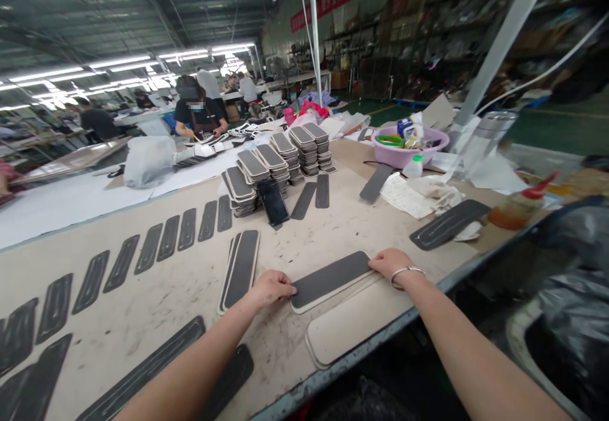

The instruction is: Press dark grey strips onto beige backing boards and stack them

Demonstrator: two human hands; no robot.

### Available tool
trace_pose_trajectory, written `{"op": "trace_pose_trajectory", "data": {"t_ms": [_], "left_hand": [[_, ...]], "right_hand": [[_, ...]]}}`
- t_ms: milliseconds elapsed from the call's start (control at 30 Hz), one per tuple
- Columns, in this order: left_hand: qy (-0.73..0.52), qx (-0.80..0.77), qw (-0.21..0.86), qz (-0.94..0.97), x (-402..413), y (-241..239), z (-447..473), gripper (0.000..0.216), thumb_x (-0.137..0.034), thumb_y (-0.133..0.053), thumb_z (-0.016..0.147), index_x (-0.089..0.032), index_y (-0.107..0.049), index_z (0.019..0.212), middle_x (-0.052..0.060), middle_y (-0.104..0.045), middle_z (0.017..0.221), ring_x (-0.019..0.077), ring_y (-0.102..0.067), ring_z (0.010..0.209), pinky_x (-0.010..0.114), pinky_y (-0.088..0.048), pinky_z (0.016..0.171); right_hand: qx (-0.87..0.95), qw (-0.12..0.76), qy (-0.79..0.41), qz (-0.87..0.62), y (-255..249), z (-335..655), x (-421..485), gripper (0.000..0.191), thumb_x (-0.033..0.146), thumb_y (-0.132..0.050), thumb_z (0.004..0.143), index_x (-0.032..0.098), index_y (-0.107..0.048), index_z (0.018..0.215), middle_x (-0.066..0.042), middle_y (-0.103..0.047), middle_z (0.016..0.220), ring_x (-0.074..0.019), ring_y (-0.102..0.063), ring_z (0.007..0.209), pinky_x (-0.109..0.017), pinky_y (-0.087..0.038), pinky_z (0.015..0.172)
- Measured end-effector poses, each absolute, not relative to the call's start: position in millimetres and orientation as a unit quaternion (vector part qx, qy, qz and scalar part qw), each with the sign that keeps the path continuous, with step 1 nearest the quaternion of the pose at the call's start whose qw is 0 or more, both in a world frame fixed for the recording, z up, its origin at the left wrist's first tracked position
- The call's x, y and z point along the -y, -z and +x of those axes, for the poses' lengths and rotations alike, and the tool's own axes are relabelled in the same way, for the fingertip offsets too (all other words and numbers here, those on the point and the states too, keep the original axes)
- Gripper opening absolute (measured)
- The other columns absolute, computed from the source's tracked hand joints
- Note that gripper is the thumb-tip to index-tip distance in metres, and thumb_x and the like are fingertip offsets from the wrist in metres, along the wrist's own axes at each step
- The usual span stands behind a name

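Note:
A long dark grey strip with a pale border (pixel 332 279) lies between my hands near the table's front edge. My left hand (pixel 273 288) pinches its left end, thumb and fingers closed. At the other end, my right hand (pixel 391 265), wearing a bracelet, pinches the far corner. Just below are pale, round-cornered strips (pixel 352 326), partly overlapped by the held one. Left of them rests a small pile of bordered grey strips (pixel 240 269). Several dark strips with glossy lines (pixel 147 248) are laid out in a row at the left.
Stacks of bordered strips (pixel 273 158) stand farther back, with a black phone (pixel 273 203) leaning on them. A purple basin (pixel 386 155), crumpled cloth (pixel 412 196) and a red-tipped bottle (pixel 516 208) sit at the right. A co-worker (pixel 200 113) is seated beyond the table.

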State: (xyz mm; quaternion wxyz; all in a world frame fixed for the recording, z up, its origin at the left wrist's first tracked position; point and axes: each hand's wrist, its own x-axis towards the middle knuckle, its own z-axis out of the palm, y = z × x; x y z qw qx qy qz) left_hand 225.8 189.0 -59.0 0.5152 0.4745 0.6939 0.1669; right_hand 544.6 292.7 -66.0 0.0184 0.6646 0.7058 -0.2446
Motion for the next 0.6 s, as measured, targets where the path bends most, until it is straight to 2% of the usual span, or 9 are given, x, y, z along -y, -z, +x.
{"op": "trace_pose_trajectory", "data": {"t_ms": [267,433,600], "left_hand": [[-0.208,-0.695,0.506,0.467,-182,46,234,0.020,-0.023,-0.066,0.059,-0.016,-0.057,0.076,-0.007,-0.053,0.046,0.0088,-0.047,0.041,0.020,-0.031,0.043],[-0.244,-0.699,0.471,0.480,-178,39,229,0.016,-0.028,-0.067,0.062,-0.015,-0.060,0.067,-0.004,-0.055,0.053,0.0093,-0.049,0.051,0.021,-0.034,0.049],[-0.247,-0.710,0.466,0.466,-178,39,232,0.013,-0.028,-0.064,0.070,-0.015,-0.061,0.072,-0.003,-0.058,0.054,0.0096,-0.053,0.052,0.019,-0.034,0.047]], "right_hand": [[-0.701,0.027,0.252,0.667,66,544,-292,0.023,0.034,-0.054,0.072,0.021,-0.070,0.062,-0.006,-0.066,0.066,-0.0180,-0.058,0.065,-0.026,-0.034,0.055],[-0.700,0.029,0.254,0.667,67,544,-291,0.023,0.034,-0.054,0.072,0.021,-0.069,0.063,-0.006,-0.065,0.067,-0.0179,-0.058,0.066,-0.026,-0.034,0.056],[-0.705,0.034,0.248,0.663,71,545,-292,0.023,0.034,-0.053,0.073,0.020,-0.068,0.064,-0.006,-0.065,0.067,-0.0184,-0.058,0.066,-0.027,-0.034,0.056]]}}
